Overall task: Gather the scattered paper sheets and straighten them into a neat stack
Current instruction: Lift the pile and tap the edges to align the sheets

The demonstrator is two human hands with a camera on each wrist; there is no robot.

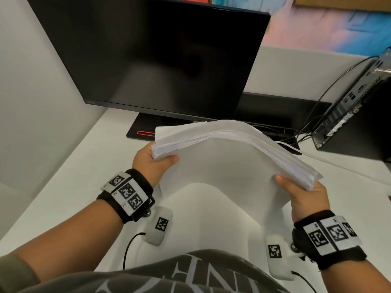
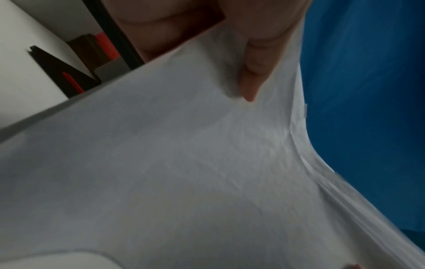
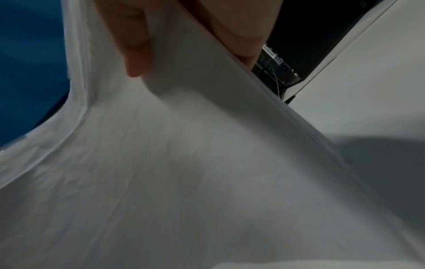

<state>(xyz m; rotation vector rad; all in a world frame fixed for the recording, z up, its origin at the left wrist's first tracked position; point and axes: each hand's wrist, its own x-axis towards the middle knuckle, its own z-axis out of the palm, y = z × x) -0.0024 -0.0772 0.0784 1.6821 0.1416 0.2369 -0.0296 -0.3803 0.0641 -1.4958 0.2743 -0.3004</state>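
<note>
A thick stack of white paper sheets is held upright above the white desk, bowed upward in the middle. My left hand grips its left end, thumb on the near face. My right hand grips the right end the same way. The top edges of the sheets fan unevenly. In the left wrist view the thumb presses on the paper. In the right wrist view the thumb lies on the sheet face with fingers behind the stack.
A dark monitor on a black stand with a red stripe stands just behind the paper. A small computer case with cables stands at the right. White partition walls close off the left and back.
</note>
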